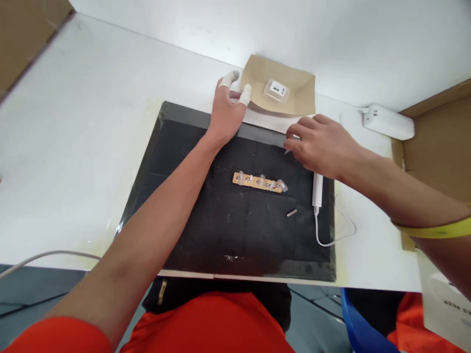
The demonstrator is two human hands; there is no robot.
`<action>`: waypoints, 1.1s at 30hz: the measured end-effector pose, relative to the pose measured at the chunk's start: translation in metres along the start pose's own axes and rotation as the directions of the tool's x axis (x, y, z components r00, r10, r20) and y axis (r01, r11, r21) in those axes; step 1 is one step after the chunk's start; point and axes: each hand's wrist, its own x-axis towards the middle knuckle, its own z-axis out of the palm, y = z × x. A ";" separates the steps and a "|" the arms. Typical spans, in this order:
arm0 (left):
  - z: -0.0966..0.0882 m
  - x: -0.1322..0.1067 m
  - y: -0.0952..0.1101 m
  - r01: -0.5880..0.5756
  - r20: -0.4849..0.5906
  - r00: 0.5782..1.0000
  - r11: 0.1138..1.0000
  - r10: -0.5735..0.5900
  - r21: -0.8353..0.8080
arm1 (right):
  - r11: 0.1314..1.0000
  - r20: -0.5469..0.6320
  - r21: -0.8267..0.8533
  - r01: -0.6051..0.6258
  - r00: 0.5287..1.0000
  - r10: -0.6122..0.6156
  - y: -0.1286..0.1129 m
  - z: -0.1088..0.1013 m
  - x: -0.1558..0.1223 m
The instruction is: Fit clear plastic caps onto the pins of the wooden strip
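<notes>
My left hand [228, 110] is beside the left edge of a folded cardboard tray [301, 100], with white finger covers on the thumb and forefinger. Those two are spread apart, the thumb overlapping the tray's edge. Inside the tray lies a small clear plastic box [270, 94] with a white label. Over the right part of a black mat, my right hand [322, 144] is closed, a small thin pale piece [287, 151] poking from its fingertips. Below, on the mat, rests a tan strip [253, 183] bearing round metal parts and several clear pieces.
A small metal bar [291, 213] lies on the black mat [221, 220]. A white stick-shaped device [317, 193] with a cable [344, 238] is below my right hand. At the right stands a white box-shaped unit [390, 122], with cardboard [441, 147] at the table's side.
</notes>
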 end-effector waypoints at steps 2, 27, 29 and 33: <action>0.001 0.004 -0.006 -0.005 0.006 1.000 1.000 0.005 -0.021 | 0.999 0.012 0.048 -0.012 1.000 0.012 -0.007 0.005 -0.015; 0.000 0.014 -0.030 0.006 0.025 1.000 0.988 -0.002 -0.155 | 0.628 0.084 0.549 -0.551 0.784 0.615 -0.030 0.017 -0.004; 0.000 0.014 -0.030 0.016 0.042 0.999 0.987 -0.009 -0.163 | 0.709 -0.003 0.548 -0.444 0.846 0.532 -0.033 0.013 -0.011; 0.001 0.015 -0.031 0.004 0.043 0.999 0.986 0.003 -0.166 | 0.823 -0.094 0.501 -0.270 0.928 0.361 -0.044 0.007 -0.027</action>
